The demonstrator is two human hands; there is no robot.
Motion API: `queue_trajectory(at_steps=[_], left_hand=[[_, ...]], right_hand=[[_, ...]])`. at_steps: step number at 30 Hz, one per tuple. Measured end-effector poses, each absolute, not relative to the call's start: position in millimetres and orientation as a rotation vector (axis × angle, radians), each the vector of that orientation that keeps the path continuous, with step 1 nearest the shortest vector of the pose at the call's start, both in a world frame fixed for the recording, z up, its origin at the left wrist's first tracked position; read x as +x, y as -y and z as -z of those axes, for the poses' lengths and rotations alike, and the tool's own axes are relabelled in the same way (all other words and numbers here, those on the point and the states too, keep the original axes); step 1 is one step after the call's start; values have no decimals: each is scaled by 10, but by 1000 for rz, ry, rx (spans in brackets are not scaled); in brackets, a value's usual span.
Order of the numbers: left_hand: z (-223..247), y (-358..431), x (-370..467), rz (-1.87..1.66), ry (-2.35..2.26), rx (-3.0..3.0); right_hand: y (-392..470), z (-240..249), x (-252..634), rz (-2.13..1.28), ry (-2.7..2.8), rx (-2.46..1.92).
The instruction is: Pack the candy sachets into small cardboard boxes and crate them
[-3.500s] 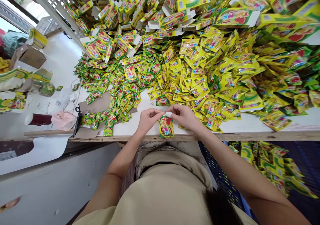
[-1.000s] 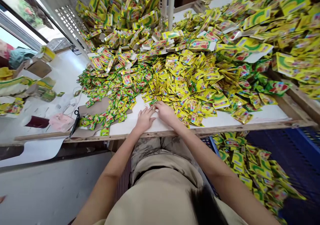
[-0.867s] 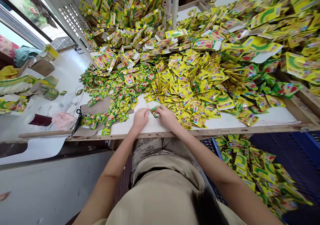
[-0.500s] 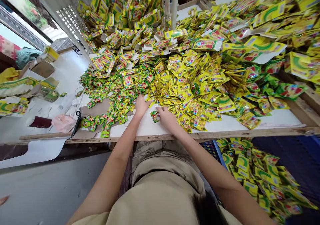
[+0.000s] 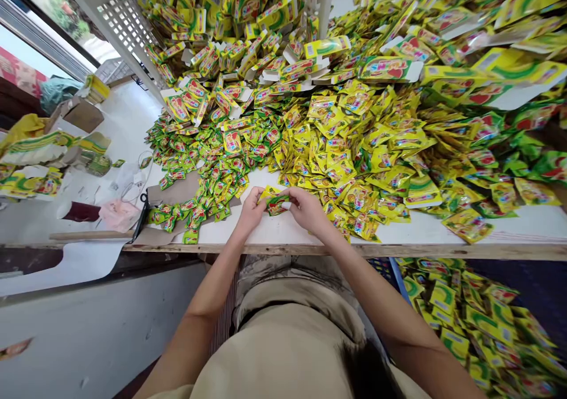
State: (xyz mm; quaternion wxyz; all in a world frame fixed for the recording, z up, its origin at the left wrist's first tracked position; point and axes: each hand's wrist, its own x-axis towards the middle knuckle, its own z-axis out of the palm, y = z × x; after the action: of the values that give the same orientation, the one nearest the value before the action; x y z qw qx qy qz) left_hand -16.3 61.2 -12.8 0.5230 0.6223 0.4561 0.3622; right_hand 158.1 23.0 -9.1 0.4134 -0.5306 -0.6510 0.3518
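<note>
One head camera looks forward and down over the worktable.

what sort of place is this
Probably a small packing workshop, judging by the heaped yellow packets on the worktable, the cartons with open flaps, and the blue crate holding more yellow packs.

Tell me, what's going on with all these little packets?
A person stands at a white table. The left hand pinches a yellow packet and the right hand holds a green packet; the two packets overlap between the hands. Beyond them lie a heap of small green packets on the left and a heap of yellow packets on the right, with printed cartons piled behind. Below, at right, a blue crate holds more packs.
</note>
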Motion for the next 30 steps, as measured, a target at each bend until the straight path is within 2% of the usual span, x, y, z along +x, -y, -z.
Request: queue_trajectory(at_steps=[4, 10, 15, 22, 30], left_hand=[[73, -560, -162, -806, -1087, 1478], [120, -530, -91, -722, -1115, 1256], [124, -523, 32, -693, -1107, 1476], [77, -534, 191, -620, -1037, 1456], [-15, -460, 257, -714, -1090, 1467]], right_hand=[[-247, -47, 1662, -796, 1772, -1369], [-347, -100, 1731, -972, 1764, -1459], [-417, -99, 1754, -1024, 1801, -1448], [-423, -39, 1724, -1051, 1701, -1247], [-226, 27, 1774, -799, 1472, -1470]])
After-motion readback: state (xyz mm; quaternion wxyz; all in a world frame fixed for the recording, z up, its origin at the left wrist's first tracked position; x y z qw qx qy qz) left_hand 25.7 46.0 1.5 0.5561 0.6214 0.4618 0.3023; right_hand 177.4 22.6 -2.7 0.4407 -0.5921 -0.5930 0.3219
